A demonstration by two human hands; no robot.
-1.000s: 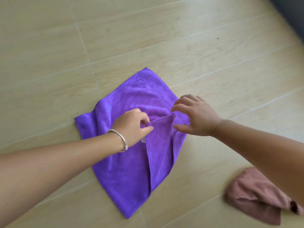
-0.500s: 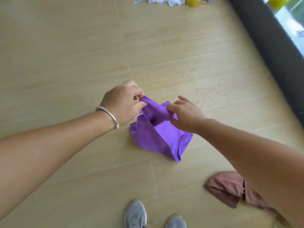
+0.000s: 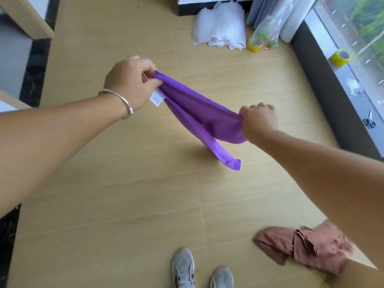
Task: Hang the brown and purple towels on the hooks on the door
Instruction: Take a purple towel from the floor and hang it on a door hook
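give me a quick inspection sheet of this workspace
surface: tan tiled floor.
job's things: purple towel lifted off the floor, stretched between both hands; brown towel crumpled on the floor; hooks not in view.
clutter: white bags, clear bag, tape rolls, scissors.
grippers: left hand pinches one end near the label; right hand grips the other.
cables: nothing seen.
surroundings: window at right, grey shoes below.
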